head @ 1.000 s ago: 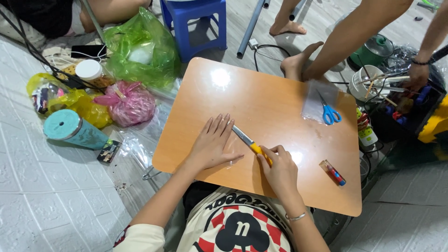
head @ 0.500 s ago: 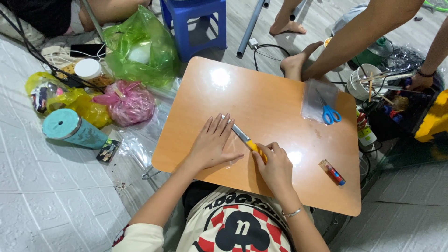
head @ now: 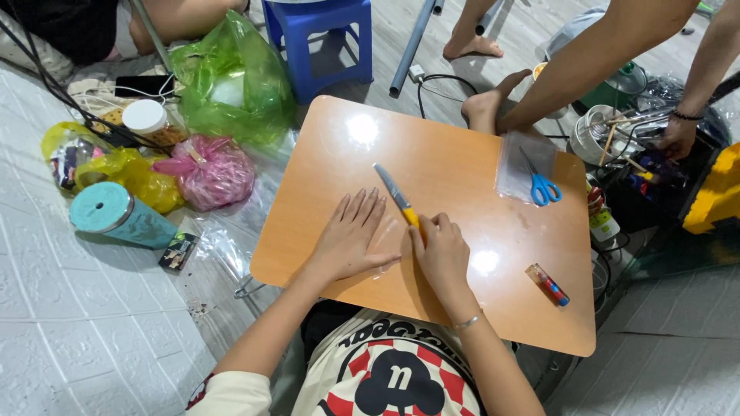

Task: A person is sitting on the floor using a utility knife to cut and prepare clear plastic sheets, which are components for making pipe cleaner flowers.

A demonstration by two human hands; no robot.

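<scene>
My left hand (head: 351, 238) lies flat, fingers spread, on a thin clear plastic sheet on the small orange folding table (head: 455, 154). My right hand (head: 440, 250) is closed around the yellow handle of a utility knife (head: 398, 197), whose grey blade points away from me up the table, right beside my left fingertips. Farther right on the table lie blue-handled scissors (head: 541, 183) on a clear plastic bag (head: 518, 166), and a small lighter (head: 548, 284) near the front right edge.
On the floor to the left are a green plastic bag (head: 231, 81), a pink bag (head: 212, 171), yellow bags (head: 131, 176), a teal tumbler (head: 119, 217) and a white-lidded jar (head: 150, 122). A blue stool (head: 320, 38) stands behind. Another person's arm (head: 593, 62) reaches into clutter on the right.
My two hands and the knife keep about the same hold on the sheet. The other person's arms at the right have shifted over the clutter.
</scene>
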